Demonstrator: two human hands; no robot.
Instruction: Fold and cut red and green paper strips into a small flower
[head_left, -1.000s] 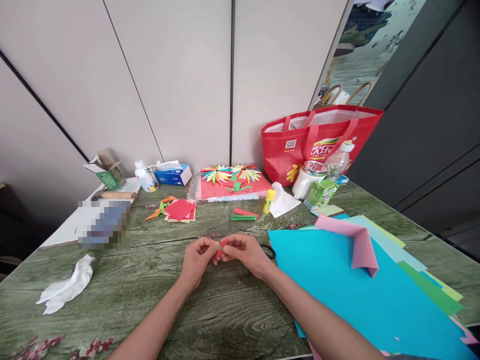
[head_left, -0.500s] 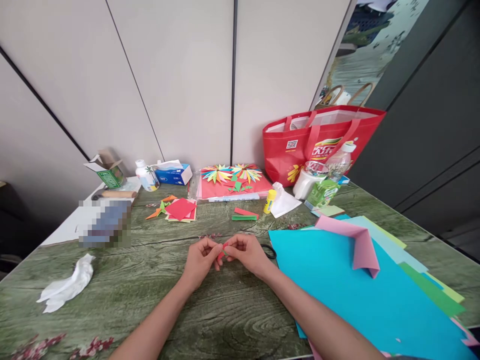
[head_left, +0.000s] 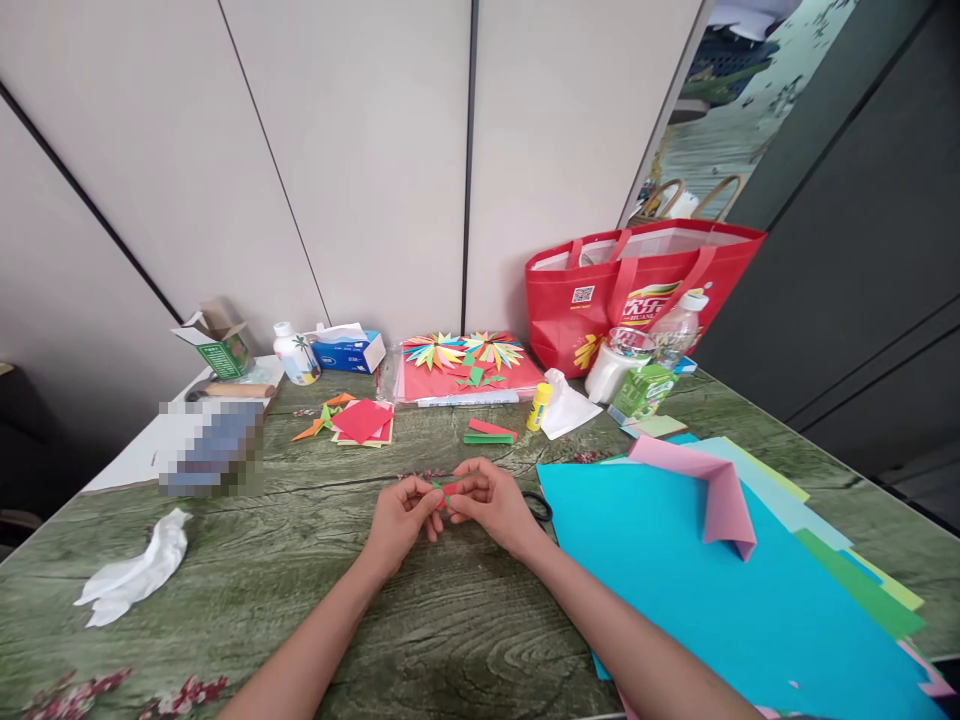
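Observation:
Between my hands, over the middle of the table, is a small piece of folded red and green paper (head_left: 448,491). My left hand (head_left: 403,518) pinches its left side between thumb and fingers. The right side is pinched by my right hand (head_left: 487,500). Fingertips cover much of the paper, so its exact fold is hard to see. Just beyond the hands lie a red paper strip (head_left: 492,428) and a green paper strip (head_left: 489,439). Dark-handled scissors (head_left: 538,507) rest partly hidden beside my right wrist.
Large blue paper (head_left: 675,590) and folded pink paper (head_left: 724,490) cover the right side. A yellow glue stick (head_left: 538,407), red bag (head_left: 570,310), tissue box (head_left: 349,352) and paper stars (head_left: 435,352) stand or lie at the back. Crumpled tissue (head_left: 139,570) lies left.
My fingers have shifted slightly on the folded paper, which has turned so that its red part lies more level and more green shows. Both hands stay in nearly the same place.

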